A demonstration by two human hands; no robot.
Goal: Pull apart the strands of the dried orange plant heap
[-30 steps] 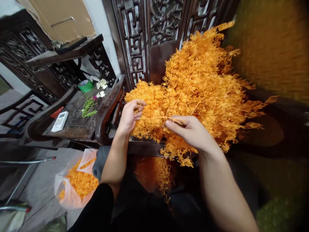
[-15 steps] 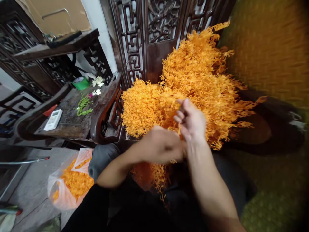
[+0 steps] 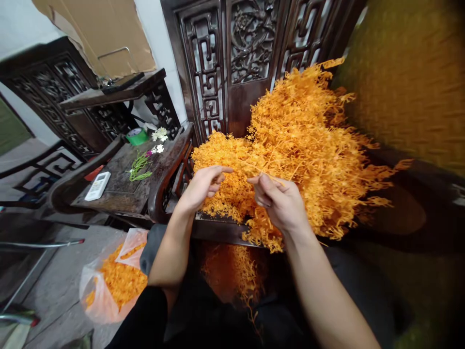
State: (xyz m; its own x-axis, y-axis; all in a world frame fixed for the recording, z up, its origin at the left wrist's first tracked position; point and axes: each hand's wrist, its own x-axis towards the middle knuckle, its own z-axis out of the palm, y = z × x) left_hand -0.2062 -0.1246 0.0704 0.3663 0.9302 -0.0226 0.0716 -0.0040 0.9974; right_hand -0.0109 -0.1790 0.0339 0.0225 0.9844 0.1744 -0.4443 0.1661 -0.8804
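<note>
The right hand (image 3: 279,201) pinches a thin orange stem (image 3: 272,177) in front of a large orange heap (image 3: 308,140) on a dark wooden seat (image 3: 218,230). The left hand (image 3: 202,188) hangs nearby, index extended, other fingers curled (whether around anything, I cannot tell). A plastic bag (image 3: 106,301) of orange pieces (image 3: 122,277) sits on the floor (image 3: 60,276), lower left.

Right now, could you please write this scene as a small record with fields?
Left hand: nearest the smaller orange pile, index finger extended; grip unclear
Right hand: pinching a thin orange stem
Bigger orange pile: further right, in front of a carved wooden panel
Plastic bag: on the floor, holding orange pieces
Wooden chair: bears a remote, green tape, green stems and white flowers
</note>
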